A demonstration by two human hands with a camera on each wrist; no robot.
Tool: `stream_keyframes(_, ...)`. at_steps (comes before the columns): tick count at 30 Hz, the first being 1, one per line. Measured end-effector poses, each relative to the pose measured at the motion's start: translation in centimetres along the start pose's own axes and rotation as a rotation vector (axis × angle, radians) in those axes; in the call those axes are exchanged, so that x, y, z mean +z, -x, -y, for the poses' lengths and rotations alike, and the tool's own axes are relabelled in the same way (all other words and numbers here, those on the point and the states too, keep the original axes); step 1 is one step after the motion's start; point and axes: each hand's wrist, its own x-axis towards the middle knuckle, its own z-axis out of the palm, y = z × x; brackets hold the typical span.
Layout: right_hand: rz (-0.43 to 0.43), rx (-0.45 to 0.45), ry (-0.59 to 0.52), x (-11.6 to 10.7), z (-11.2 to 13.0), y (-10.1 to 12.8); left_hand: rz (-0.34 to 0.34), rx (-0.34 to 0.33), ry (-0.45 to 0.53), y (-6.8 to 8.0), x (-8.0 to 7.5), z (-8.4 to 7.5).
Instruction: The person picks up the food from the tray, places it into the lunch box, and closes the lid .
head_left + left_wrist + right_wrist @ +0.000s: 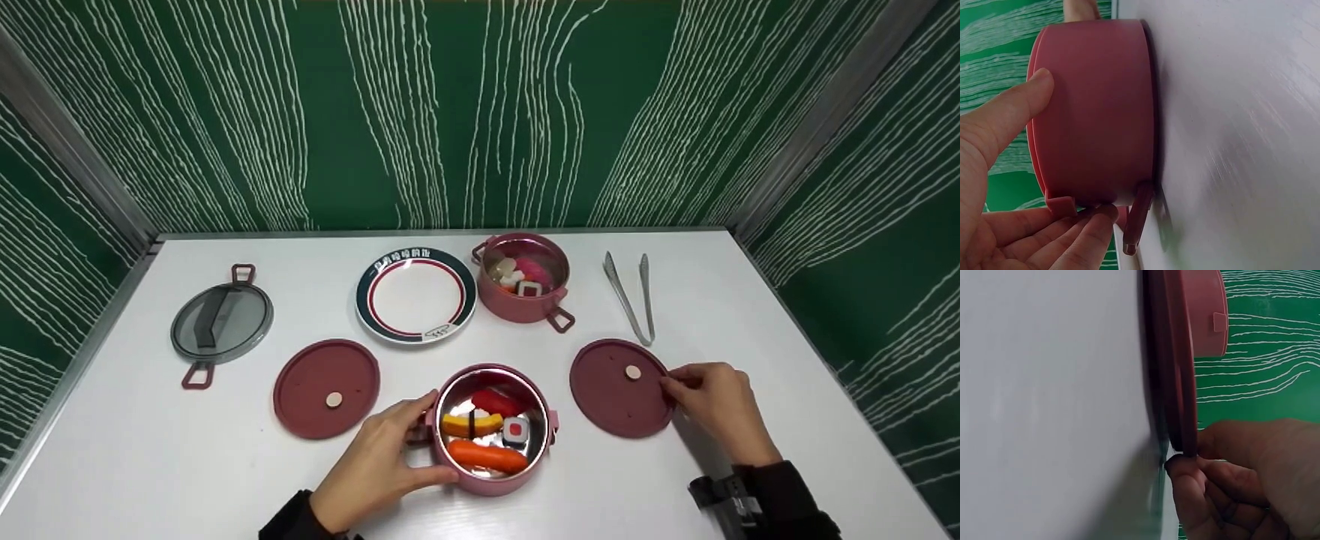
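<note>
My left hand (373, 459) holds a pink pot (491, 487) near the front of the table, thumb on the near side of its rim and fingers by its left handle. Inside the pot lie a toy sausage (487, 456), a yellow sushi piece (459, 426), a sushi roll (515, 430) and a red piece (495, 403). The left wrist view shows the thumb against the pot wall. My right hand (721, 411) pinches the right edge of a dark red lid (611, 401), thumb above and forefinger below in the right wrist view, where the pinched edge is close over the table.
A second dark red lid (315, 386) lies left of the pot. Behind stand a rimmed plate (417, 296) and another pink pot (517, 306) with toy food. Metal tongs (626, 300) lie back right, a glass lid (251, 319) with two loop handles at left. Green walls enclose the table.
</note>
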Motion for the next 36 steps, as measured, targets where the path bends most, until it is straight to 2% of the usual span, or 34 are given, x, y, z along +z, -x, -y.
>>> stream_keyframes(6,0.001,0.007,-0.013,-0.4,0.3,0.2,0.011,-0.017,0.005,0.0,0.0,0.0)
stream_keyframes(16,-0.034,-0.030,-0.005,-1.5,1.8,0.6,0.000,-0.001,0.027,0.1,-0.2,-0.1)
stream_keyframes(26,-0.078,-0.090,-0.058,-2.8,5.0,2.1,0.023,-0.019,0.032,0.1,-0.3,-0.2)
stream_keyframes(31,-0.078,-0.101,-0.123,-2.9,6.6,2.7,0.027,-0.020,0.048,0.0,-0.3,-0.2)
stream_keyframes(36,-0.095,-0.143,-0.164,-2.7,8.2,3.2,0.009,0.002,0.041,0.1,-0.4,-0.3)
